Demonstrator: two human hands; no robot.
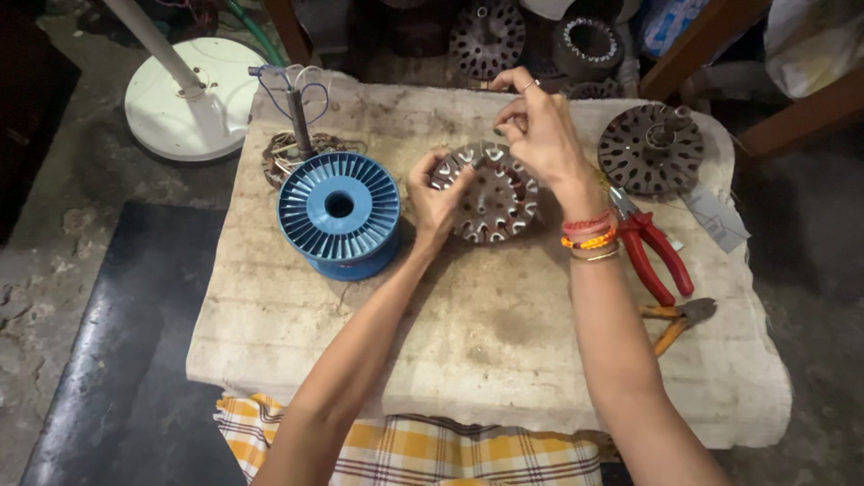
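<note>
1. Two hands on one slotted stator disc [490, 193], which lies flat on the stone slab [486, 342], approx mid-slab.
2. Left hand [436, 193]: fingers curled, gripping the disc's left rim.
3. Right hand [538, 130]: above the disc's top-right edge, thumb + fingertips pinched together; can't tell what's between them, too fine.
4. Blue spool [339, 213]: just left of the disc.
5. Second stator w/ shaft [651, 148]: right of the disc, well apart.
6. Red pliers [652, 247] + orange-handled cutters [677, 321]: right of the disc, below the second stator.
</note>
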